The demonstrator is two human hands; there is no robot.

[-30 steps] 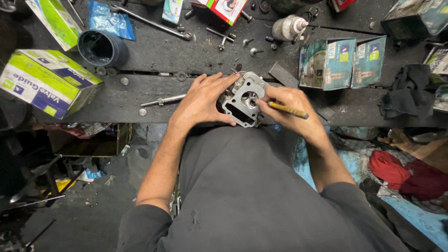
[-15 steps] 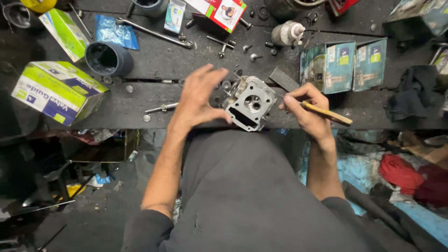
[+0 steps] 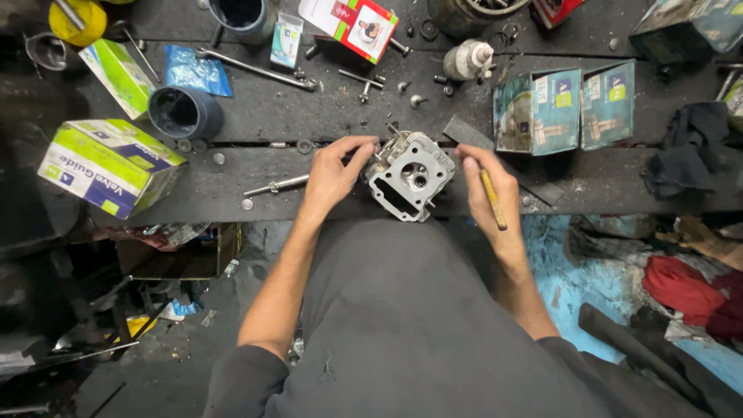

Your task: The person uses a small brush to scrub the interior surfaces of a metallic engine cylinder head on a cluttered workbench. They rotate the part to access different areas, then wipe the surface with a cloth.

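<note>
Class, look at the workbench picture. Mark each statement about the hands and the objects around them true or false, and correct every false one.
1. The left hand touches the grey metal engine part. True.
2. The right hand holds a hammer. False: it holds a slim yellow-handled tool.
3. The dark cup stands right of the engine part. False: it is left of it.
4. A green and white box lies at the bench's left end. True.

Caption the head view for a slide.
Left hand steadies a grey metal engine part on the dark workbench; right hand holds a wooden-handled tool.
</note>
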